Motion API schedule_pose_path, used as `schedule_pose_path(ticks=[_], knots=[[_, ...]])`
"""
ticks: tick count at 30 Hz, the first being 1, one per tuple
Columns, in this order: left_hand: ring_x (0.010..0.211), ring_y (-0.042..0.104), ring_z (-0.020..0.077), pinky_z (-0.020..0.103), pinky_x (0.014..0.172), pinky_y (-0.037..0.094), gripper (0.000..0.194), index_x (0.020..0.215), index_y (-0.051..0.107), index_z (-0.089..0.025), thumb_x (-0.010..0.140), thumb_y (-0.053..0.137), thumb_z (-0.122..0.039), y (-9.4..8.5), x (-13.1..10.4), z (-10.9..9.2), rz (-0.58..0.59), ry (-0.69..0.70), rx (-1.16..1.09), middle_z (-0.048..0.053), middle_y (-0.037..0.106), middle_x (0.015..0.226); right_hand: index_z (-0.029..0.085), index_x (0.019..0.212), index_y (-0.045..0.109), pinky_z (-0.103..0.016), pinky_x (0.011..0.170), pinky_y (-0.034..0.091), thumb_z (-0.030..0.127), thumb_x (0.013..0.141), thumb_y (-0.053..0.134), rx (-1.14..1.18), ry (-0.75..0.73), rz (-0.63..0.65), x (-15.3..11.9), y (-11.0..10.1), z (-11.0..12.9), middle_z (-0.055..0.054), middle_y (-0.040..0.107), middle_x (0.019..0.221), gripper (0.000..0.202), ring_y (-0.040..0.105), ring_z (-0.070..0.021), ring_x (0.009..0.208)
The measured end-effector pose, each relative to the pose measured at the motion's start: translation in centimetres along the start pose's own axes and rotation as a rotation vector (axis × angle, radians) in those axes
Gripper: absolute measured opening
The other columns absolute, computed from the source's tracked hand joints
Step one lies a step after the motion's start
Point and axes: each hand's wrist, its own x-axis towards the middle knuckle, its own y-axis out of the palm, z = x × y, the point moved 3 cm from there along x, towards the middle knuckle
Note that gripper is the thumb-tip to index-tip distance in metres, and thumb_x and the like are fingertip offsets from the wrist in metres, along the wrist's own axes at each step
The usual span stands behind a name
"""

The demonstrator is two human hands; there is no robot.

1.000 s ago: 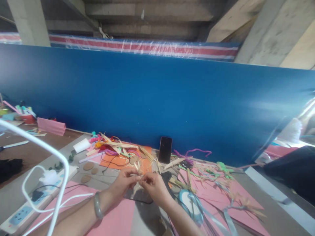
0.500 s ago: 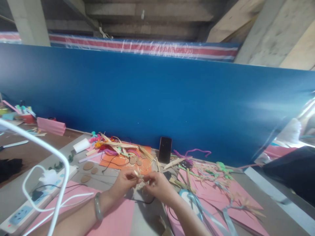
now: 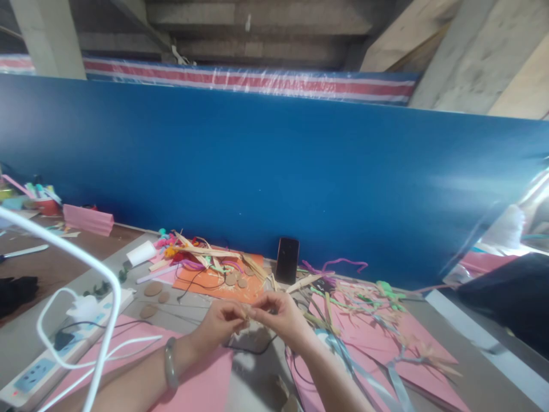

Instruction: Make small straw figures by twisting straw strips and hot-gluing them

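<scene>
Centrally, above the desk's (image 3: pixel 257 377) near edge, the left hand (image 3: pixel 223 323) and right hand (image 3: pixel 281 315) met fingertip to fingertip, both pinched shut on a small straw piece (image 3: pixel 247 312); hands were raised off the surface, probably to work it freely. Straw strips (image 3: pixel 206 252) lay on orange paper (image 3: pixel 214 283) toward the far edge, beside a phone (image 3: pixel 287 260) propped against the blue partition (image 3: pixel 274 171). Power strip (image 3: pixel 38 369) sat at the left edge.

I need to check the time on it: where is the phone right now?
The phone stands propped against the blue board at centre, just beyond both hands, right of the orange sheet.
</scene>
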Motion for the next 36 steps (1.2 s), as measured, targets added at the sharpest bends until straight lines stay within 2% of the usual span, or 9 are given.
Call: schedule_pose_path(ticks=[5,9,16,20,23,28,33,36], knots=[[0.056,0.057,0.0144,0.025,0.055,0.046,0.026,0.058,0.071,-0.014,0.067,0.081,-0.037,0.2,-0.1,-0.3,0.013,0.010,-0.002,0.005,0.064,0.060,0.015,0.064,0.072,-0.024,0.058,0.039,0.030,0.077,0.069,-0.025,-0.006,-0.013,-0.1,0.3,-0.1,-0.002,0.065,0.062,0.020,0.055,-0.0144,0.062],[0.056,0.058,0.0144,0.025,0.055,0.046,0.026,0.055,0.069,-0.014,0.065,0.081,-0.035,0.2,-0.1,-0.6,-0.010,-0.032,0.001,0.005,0.064,0.059,0.015,0.063,0.069,-0.023,0.054,0.035,0.025,0.080,0.064,0.042,0.002,-0.003,-0.1,0.5,-0.4,0.001,0.060,0.057,0.020,0.050,-0.0116,0.056],[0.059,0.057,0.0143,0.024,0.057,0.045,0.019,0.056,0.068,-0.015,0.069,0.075,-0.026,0.3,-0.2,-1.6,0.048,0.005,0.085,0.004,0.065,0.061,0.015,0.062,0.064,-0.022,0.052,0.031,0.030,0.083,0.059,0.114,0.051,-0.017,0.1,0.8,-0.7,0.002,0.056,0.055,0.026,0.046,-0.0105,0.053],[0.058,0.054,0.0125,0.022,0.057,0.043,0.021,0.056,0.065,-0.015,0.071,0.075,-0.026,0.0,-0.2,-1.5,0.036,0.007,0.100,0.002,0.063,0.060,0.016,0.062,0.064,-0.022,0.051,0.031,0.035,0.087,0.053,0.084,0.036,-0.057,0.4,0.7,-1.0,0.002,0.054,0.053,0.034,0.046,-0.0109,0.050],[0.058,0.053,0.0122,0.023,0.058,0.043,0.025,0.058,0.064,-0.015,0.073,0.075,-0.030,-0.8,0.2,-1.0,-0.012,0.021,0.086,0.001,0.060,0.059,0.016,0.069,0.069,-0.023,0.052,0.035,0.036,0.087,0.051,0.028,0.011,-0.141,0.5,0.3,-1.0,0.002,0.056,0.053,0.033,0.050,-0.0129,0.051],[0.054,0.049,0.0103,0.021,0.055,0.040,0.024,0.061,0.061,-0.016,0.071,0.076,-0.031,-2.7,1.2,0.7,-0.230,-0.008,-0.019,-0.003,0.055,0.057,0.017,0.067,0.070,-0.026,0.062,0.042,0.032,0.081,0.059,-0.100,-0.074,-0.233,0.3,-0.1,-0.9,-0.003,0.067,0.064,0.023,0.060,-0.0180,0.065],[0.050,0.048,0.0095,0.020,0.050,0.037,0.025,0.065,0.061,-0.016,0.069,0.077,-0.036,-3.5,1.6,1.8,-0.329,-0.074,-0.035,-0.004,0.054,0.054,0.018,0.058,0.063,-0.024,0.057,0.039,0.023,0.071,0.065,-0.132,-0.029,-0.233,0.2,0.0,-1.6,0.001,0.061,0.055,0.014,0.054,-0.0148,0.055],[0.050,0.050,0.0100,0.020,0.049,0.038,0.027,0.067,0.060,-0.017,0.068,0.077,-0.039,-3.7,1.7,2.0,-0.375,-0.081,-0.026,-0.004,0.054,0.054,0.018,0.056,0.059,-0.023,0.053,0.037,0.026,0.073,0.065,-0.097,-0.026,-0.217,0.4,0.3,-1.8,0.002,0.056,0.052,0.020,0.050,-0.0128,0.052]])
